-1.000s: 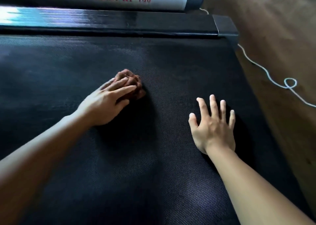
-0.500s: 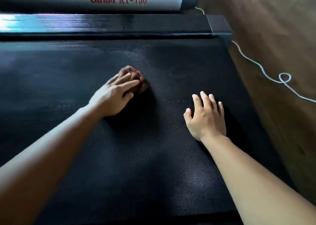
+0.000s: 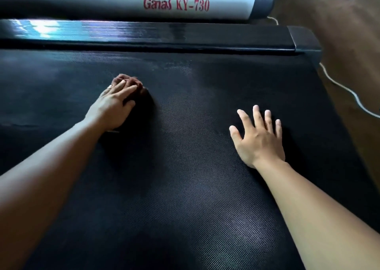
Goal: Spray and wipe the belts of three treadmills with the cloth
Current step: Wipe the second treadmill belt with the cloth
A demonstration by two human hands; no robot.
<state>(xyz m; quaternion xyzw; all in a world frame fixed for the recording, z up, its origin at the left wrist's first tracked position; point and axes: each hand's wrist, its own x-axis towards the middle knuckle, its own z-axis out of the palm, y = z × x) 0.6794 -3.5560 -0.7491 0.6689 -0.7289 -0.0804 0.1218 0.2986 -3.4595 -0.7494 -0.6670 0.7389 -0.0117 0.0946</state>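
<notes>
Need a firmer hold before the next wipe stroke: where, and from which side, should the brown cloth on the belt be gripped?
Probably best to grip the cloth by its raised, bunched crown, coming straight down from above. It sits wadded into a mound on the flat belt, with no loose edge showing to pinch. The left hand lies over it from the near side, fingers across the top.

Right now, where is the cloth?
In the head view, the cloth is bunched under the left hand on the belt, left of centre, short of the glossy rail.

Brown wooden floor [image 3: 349,33] down the right of frame, white cord [image 3: 349,89] lying on it. Dim room, window glare upper left.
</notes>
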